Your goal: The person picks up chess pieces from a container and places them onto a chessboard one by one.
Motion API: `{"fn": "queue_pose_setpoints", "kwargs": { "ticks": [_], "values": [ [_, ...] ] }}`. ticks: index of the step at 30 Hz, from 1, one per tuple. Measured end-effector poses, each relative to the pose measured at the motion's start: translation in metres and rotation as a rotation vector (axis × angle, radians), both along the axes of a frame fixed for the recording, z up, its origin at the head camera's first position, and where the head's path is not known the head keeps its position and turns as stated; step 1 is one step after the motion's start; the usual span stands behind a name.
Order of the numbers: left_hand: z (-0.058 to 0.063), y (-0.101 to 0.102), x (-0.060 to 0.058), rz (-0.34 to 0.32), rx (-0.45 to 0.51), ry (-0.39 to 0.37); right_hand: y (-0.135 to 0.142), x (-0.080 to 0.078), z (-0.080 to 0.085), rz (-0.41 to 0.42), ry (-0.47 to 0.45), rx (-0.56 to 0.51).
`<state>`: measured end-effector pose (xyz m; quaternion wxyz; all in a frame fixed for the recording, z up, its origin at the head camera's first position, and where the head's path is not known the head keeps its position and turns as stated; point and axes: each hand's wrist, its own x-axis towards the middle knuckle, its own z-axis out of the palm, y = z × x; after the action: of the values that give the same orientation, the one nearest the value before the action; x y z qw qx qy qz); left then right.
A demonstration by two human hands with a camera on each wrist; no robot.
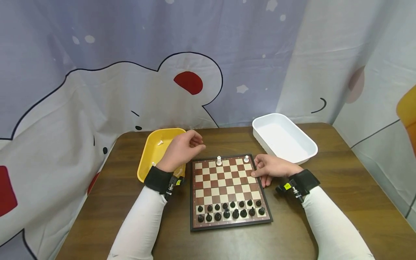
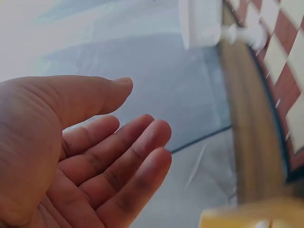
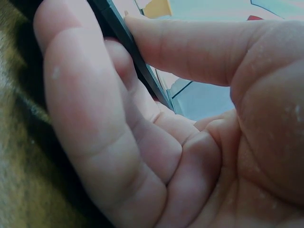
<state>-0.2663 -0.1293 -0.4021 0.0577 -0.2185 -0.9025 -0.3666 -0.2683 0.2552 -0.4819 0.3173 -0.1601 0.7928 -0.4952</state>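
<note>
Chessboard (image 1: 231,188), head view: flat on the middle of the brown counter (image 1: 344,202), with a yellow tray (image 1: 144,155) to the far left and a white tray (image 1: 282,135) to the far right. We count sixteen black pieces (image 1: 226,213) in two rows along the near side. Two white pieces (image 1: 219,162) stand upright on the far row, one at the far right corner, one further left. We also see a small white item (image 1: 160,143) inside the yellow tray. Left hand (image 1: 182,148) is raised around the tray's right rim, near the chessboard's far left corner. Right hand (image 1: 274,165) is at the chessboard's right edge, thumb on top. Both arms: white sleeves (image 1: 141,220), black wristbands (image 1: 158,180). Printed curtain (image 1: 188,25) behind.

Left wrist view: we get the left palm, fingers loosely bent and slightly spread, thumb apart from them. Chessboard runs along the right, blurred white piece by its edge; yellow corner at lower right.

Right wrist view: we see thumb and curled fingers pinching the chessboard's dark rim between them. Counter at left, blurred.
</note>
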Motion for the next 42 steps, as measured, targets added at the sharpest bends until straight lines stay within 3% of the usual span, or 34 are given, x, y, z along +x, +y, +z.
{"fn": "queue_pose_setpoints", "kwargs": {
  "ticks": [6,14,20,32,42],
  "values": [
    [0.007,-0.032,-0.006,0.115,-0.019,0.020,0.000,0.000,0.000,-0.001,0.002,0.002],
    [0.004,-0.072,-0.016,0.250,-0.108,0.017,-0.001,0.001,0.003,-0.002,0.011,0.024],
    [-0.002,-0.093,-0.023,0.294,-0.161,-0.024,-0.002,0.001,0.003,-0.007,0.006,0.018],
    [-0.015,-0.097,-0.035,0.301,-0.257,-0.094,0.001,0.001,0.000,-0.009,0.009,0.020],
    [-0.034,-0.092,-0.043,0.295,-0.383,-0.013,0.001,-0.001,-0.001,0.002,0.017,0.020]
  ]
}}
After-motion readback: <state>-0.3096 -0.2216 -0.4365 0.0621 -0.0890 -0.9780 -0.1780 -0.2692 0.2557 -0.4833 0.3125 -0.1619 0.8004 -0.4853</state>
